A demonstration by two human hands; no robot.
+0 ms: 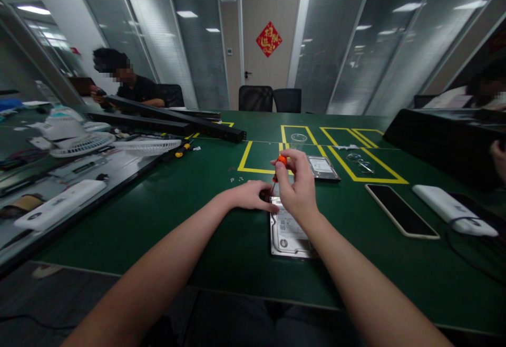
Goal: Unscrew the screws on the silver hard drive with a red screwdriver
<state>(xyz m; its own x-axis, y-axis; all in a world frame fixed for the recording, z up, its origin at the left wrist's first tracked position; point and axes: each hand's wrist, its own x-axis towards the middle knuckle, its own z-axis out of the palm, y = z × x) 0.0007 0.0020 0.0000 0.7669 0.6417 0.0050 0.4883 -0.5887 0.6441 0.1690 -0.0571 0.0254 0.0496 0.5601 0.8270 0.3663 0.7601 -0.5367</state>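
Hard drive [291,229]: flat, rectangular, silver top; pale printed label [286,222].

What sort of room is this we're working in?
Probably an office meeting room used as a workspace: glass partitions line the far side, black chairs stand beyond the long green table, and a hard drive lies on it.

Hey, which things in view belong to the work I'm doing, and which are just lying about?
In the job:
- screwdriver, in your right hand
- near drive, touched by your left hand
- perhaps the tiny bits, too small to identify

Apparently just lying about:
- far drive
- phone
- glasses
- cup
- fan
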